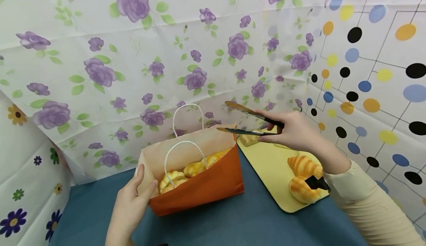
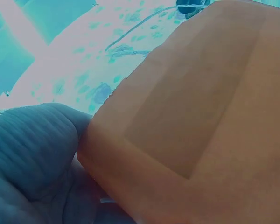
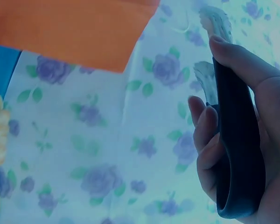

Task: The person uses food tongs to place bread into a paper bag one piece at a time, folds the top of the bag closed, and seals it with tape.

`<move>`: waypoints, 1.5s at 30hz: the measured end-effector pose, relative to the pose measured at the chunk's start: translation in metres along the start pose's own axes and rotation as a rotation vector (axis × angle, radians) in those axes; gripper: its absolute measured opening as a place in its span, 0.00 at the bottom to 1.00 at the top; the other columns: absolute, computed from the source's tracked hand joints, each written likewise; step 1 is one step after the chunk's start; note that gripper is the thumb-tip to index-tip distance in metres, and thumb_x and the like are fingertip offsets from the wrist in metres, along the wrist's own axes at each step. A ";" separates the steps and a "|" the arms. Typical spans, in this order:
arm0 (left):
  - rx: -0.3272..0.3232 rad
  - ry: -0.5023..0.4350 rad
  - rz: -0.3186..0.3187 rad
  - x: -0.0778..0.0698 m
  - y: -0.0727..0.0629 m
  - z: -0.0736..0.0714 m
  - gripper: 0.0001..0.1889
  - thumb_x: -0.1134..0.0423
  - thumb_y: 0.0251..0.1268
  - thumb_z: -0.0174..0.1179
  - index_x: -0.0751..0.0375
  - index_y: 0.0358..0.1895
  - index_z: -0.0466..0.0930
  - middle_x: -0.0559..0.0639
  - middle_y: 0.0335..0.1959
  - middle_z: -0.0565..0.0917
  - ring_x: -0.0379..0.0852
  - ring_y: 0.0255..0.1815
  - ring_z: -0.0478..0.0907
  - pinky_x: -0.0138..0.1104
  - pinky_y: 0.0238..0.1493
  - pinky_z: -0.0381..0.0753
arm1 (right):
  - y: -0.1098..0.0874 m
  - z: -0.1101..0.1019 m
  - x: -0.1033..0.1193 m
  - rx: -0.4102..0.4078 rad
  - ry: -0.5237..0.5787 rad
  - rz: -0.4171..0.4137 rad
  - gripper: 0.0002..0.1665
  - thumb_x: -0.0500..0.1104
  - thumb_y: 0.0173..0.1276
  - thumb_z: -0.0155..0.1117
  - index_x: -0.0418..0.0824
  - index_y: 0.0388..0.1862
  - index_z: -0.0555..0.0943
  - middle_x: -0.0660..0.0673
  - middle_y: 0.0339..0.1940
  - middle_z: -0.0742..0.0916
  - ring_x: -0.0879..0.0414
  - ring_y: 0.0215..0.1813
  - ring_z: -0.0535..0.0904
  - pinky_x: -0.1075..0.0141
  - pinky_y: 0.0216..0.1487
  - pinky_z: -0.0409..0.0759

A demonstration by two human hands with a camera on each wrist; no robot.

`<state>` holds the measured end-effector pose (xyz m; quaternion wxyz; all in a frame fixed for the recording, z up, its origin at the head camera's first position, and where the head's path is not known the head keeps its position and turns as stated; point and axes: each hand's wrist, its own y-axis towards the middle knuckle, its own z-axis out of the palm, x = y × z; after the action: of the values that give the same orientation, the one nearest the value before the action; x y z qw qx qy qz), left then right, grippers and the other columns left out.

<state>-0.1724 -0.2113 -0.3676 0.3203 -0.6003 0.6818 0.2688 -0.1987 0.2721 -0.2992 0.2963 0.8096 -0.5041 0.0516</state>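
An orange paper bag [image 1: 206,190] with white cord handles stands open at the top, several pieces of bread [image 1: 194,168] lying inside. My left hand [image 1: 129,198] grips the bag's left edge between thumb and fingers. The left wrist view has the bag's side panel [image 2: 200,93] beside that hand. Black-handled tongs [image 1: 244,109] with amber-coloured tips are held in my right hand [image 1: 293,129]. Their arms stand apart above the bag's right end, nothing between them. In the right wrist view the fingers and thumb wrap the black handle [image 3: 240,154].
Right of the bag lies a yellow tray [image 1: 266,164]. It carries a striped croissant-like roll [image 1: 304,164], a second one [image 1: 301,189] nearer me, and bread [image 1: 247,139] at its far end. A blue cloth [image 1: 96,205] covers the table; patterned sheets [image 1: 213,53] hang behind and beside it.
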 end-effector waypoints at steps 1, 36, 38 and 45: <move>-0.003 0.002 0.004 0.000 0.000 -0.001 0.44 0.41 0.83 0.56 0.59 0.88 0.47 0.50 0.88 0.48 0.63 0.87 0.44 0.63 0.80 0.51 | -0.003 -0.002 -0.003 -0.014 0.001 0.013 0.46 0.60 0.65 0.81 0.63 0.81 0.74 0.59 0.36 0.87 0.61 0.23 0.77 0.63 0.25 0.76; 0.050 0.063 0.055 -0.003 0.001 -0.010 0.47 0.37 0.81 0.57 0.61 0.87 0.47 0.53 0.88 0.47 0.66 0.86 0.45 0.66 0.78 0.54 | -0.056 -0.044 -0.088 0.136 -0.160 0.468 0.58 0.74 0.65 0.72 0.56 0.88 0.64 0.49 0.39 0.89 0.50 0.23 0.74 0.57 0.24 0.71; 0.051 0.059 0.056 -0.003 0.001 -0.009 0.47 0.38 0.81 0.57 0.61 0.87 0.46 0.52 0.88 0.47 0.66 0.86 0.46 0.65 0.78 0.54 | -0.061 -0.045 -0.093 0.144 -0.171 0.486 0.59 0.75 0.64 0.72 0.55 0.88 0.64 0.49 0.39 0.89 0.51 0.26 0.75 0.57 0.25 0.71; 0.050 0.050 0.049 -0.001 0.001 -0.006 0.47 0.38 0.81 0.57 0.61 0.87 0.46 0.53 0.88 0.46 0.65 0.87 0.45 0.66 0.78 0.53 | -0.071 -0.048 -0.107 0.187 -0.179 0.542 0.65 0.82 0.60 0.68 0.51 0.88 0.63 0.46 0.40 0.87 0.49 0.28 0.74 0.56 0.25 0.70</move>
<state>-0.1736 -0.2151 -0.3625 0.3113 -0.5820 0.7105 0.2443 -0.1802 0.4048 -0.3311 0.1502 0.6708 -0.7189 0.1034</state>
